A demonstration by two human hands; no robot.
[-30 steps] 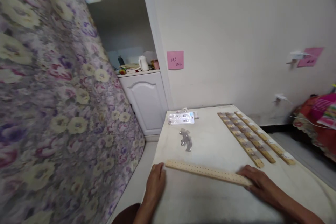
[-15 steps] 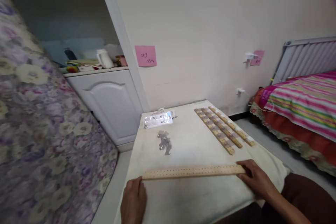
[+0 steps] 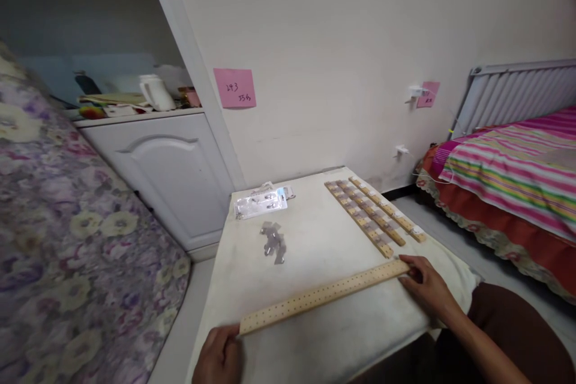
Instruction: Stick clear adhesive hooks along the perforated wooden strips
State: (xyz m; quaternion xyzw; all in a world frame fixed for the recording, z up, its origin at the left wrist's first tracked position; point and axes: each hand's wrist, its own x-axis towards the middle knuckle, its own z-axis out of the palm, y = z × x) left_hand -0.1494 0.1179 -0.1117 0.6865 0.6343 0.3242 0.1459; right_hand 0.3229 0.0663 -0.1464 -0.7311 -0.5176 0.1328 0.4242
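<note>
A long, pale wooden strip (image 3: 321,295) with rows of small holes lies slantwise above the front of the cloth-covered table (image 3: 310,234), its right end farther away. My right hand (image 3: 427,288) pinches that right end between thumb and fingers. At the left end, my left hand (image 3: 218,353) is closed, its fingertips against the strip's edge; its lower part is cut off by the frame. Beyond the strip lies a loose pile of small grey translucent pieces (image 3: 273,242). Several narrower wooden strips (image 3: 365,217) with clear and white pieces on them lie side by side at the right.
Clear plastic packages (image 3: 260,203) rest at the table's far left corner. A floral curtain (image 3: 90,240) hangs on the left beside a white cabinet (image 3: 166,174). On the right stands a bed with a striped cover (image 3: 517,156). The wall (image 3: 315,60) is behind the table.
The wooden strip has turned from nearly level to slanted: its left end came nearer with my left hand, while its right end rose with my right hand. The view shifted slightly.
</note>
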